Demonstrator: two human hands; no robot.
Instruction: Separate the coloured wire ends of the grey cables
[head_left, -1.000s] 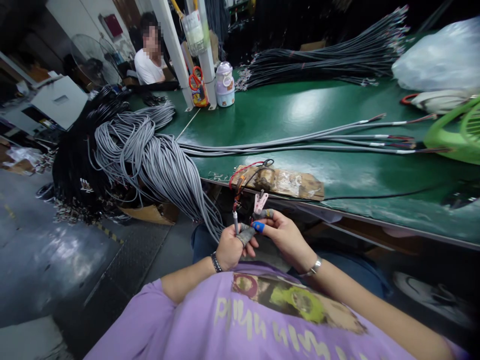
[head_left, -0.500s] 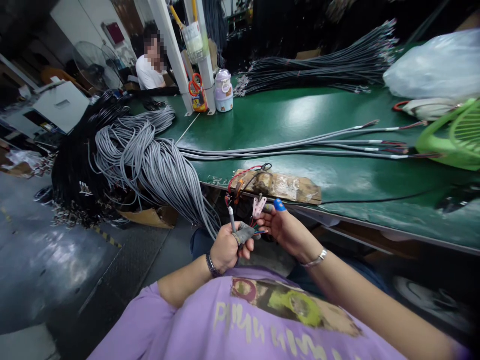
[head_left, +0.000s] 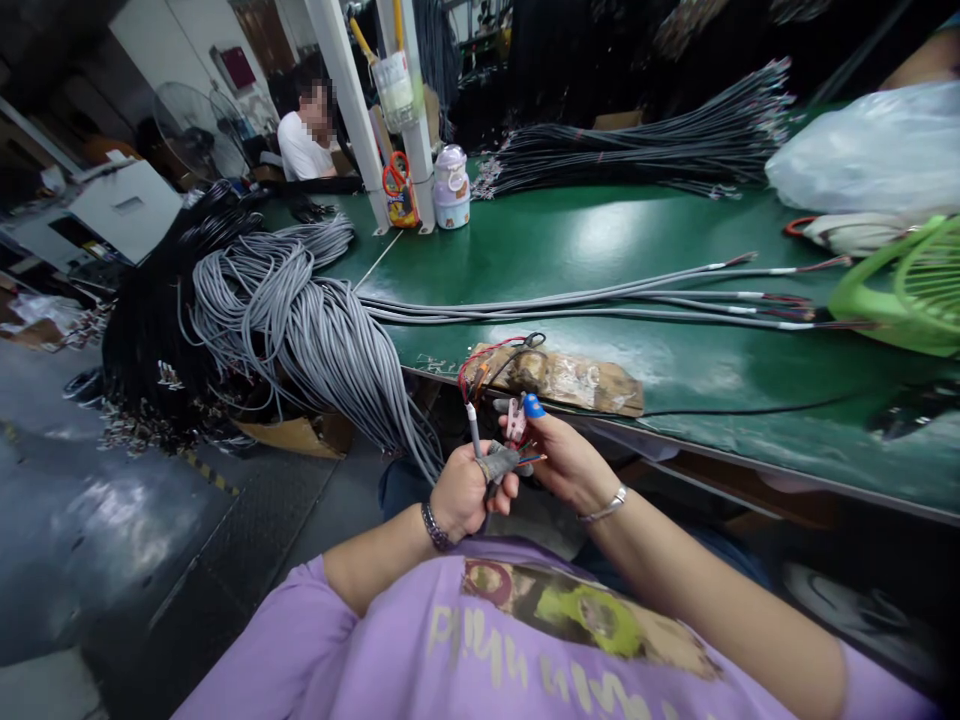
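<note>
My left hand (head_left: 466, 492) is closed around a grey cable (head_left: 475, 436), whose white-banded end points up. Grey coverings wrap some of its fingers. Thin coloured wires (head_left: 532, 459) stick out of that grip to the right. Close beside it, my right hand (head_left: 564, 450) has its thumb, in a blue finger cot (head_left: 533, 405), against a small pink clip (head_left: 516, 420); the fingers curl behind and are partly hidden. Just beyond both hands, a worn wooden block (head_left: 577, 378) with red and black leads (head_left: 487, 362) lies at the bench edge.
Several grey cables (head_left: 570, 303) stretch across the green bench (head_left: 600, 240). A thick grey cable bundle (head_left: 322, 320) hangs over its left side. Black cables (head_left: 637, 150), a purple bottle (head_left: 451, 188), a plastic bag (head_left: 862, 150) and a green fan (head_left: 900, 290) stand farther off. A person (head_left: 304, 145) sits behind.
My right hand has moved left and slightly down, bringing its thumb to the pink clip. My left hand has shifted a little right, still gripping the cable.
</note>
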